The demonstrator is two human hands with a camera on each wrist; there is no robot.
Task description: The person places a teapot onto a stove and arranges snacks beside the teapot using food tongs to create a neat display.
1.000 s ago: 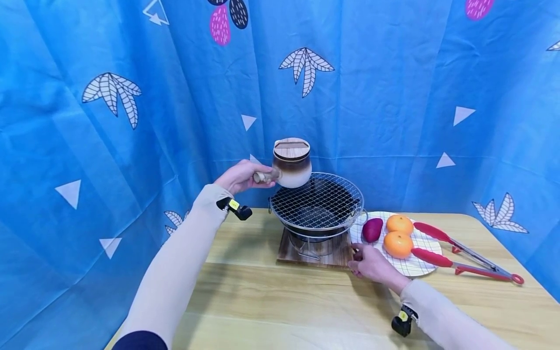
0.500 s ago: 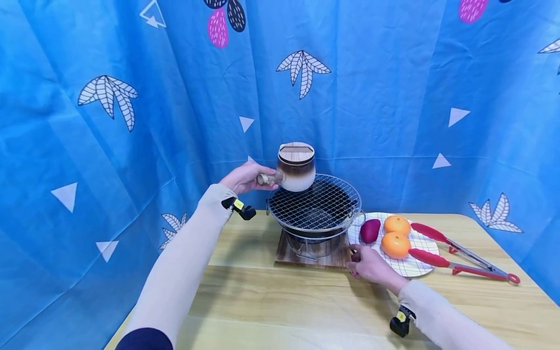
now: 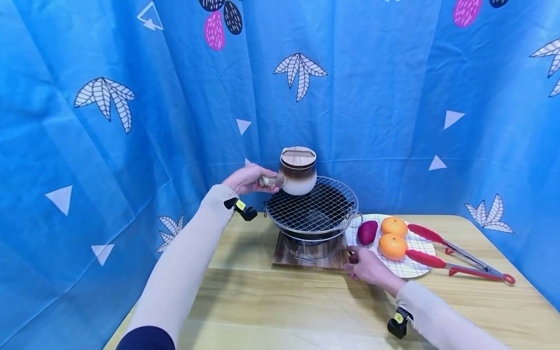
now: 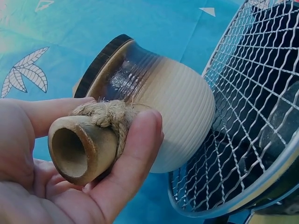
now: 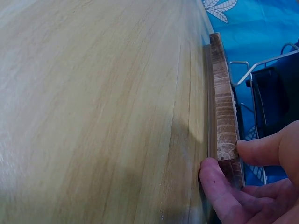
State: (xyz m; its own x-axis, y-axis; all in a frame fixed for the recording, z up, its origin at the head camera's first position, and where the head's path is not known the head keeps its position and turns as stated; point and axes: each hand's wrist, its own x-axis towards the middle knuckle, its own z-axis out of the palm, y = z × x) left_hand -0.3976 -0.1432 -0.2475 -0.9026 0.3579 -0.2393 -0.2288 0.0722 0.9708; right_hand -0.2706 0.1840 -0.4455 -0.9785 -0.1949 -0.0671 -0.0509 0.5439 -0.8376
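A lidded side-handle teapot [image 3: 302, 184], brown fading to cream, is over the back-left part of the round wire grill [image 3: 323, 216]. My left hand [image 3: 249, 179] grips its hollow wooden handle [image 4: 84, 149], bound with twine [image 4: 110, 114]. Whether the pot's base touches the mesh I cannot tell. The grill's stand sits on a dark wooden board [image 3: 284, 255]. At the board's right front corner, my right hand [image 3: 372, 266] pinches the edge, thumb on top and a finger low at the side, as the right wrist view shows.
Right of the board lies a checked plate [image 3: 413, 270] with two oranges [image 3: 393, 246] and a purple, sweet-potato-like piece [image 3: 367, 233]. Red-tipped tongs [image 3: 472, 265] lie spread, their tips over the plate. A blue curtain [image 3: 372, 107] hangs behind the wooden table [image 3: 280, 306].
The teapot in my left hand has moved right and down, closer over the grill. My right hand keeps its hold on the board's corner. The head view has shifted slightly.
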